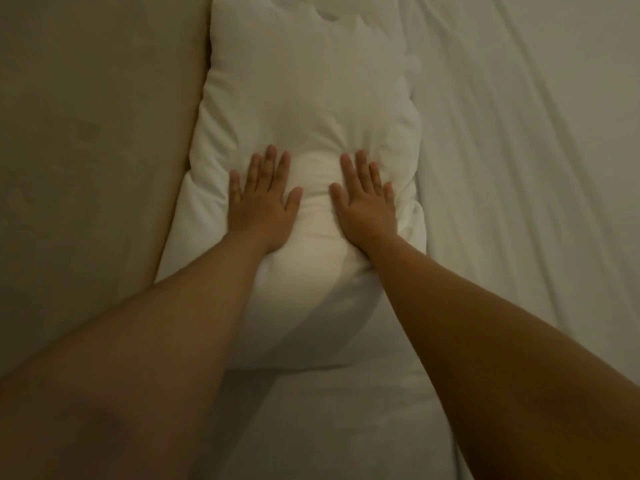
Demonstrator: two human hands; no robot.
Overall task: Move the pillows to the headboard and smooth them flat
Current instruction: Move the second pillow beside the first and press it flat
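Clearly the sheet (519,168) is spreading white and rumpled across the right side and the near part of the view, its long creases running diagonally, while the tan headboard (86,150) is filling the left side. Between them the pillow (311,98) is lying lengthwise, its long left edge touching the headboard and its right edge resting on the sheet. Both bare forearms are reaching in from the bottom corners. The left hand (261,202) and the right hand (365,202) are lying palm down on the pillow's middle, fingers spread flat and gripping nothing, with a raised ridge of cloth bulging between them. Judging by how deeply the palms are sinking and how the cover is puckering round them, the pillow is looking light, soft and easily squashed, likely to spring back, so broad flat pressure stroked outward toward the ends seems better suited than pinching; for shifting it, the corners or short ends would give the surest hold. No labels, brands or writing are showing anywhere.
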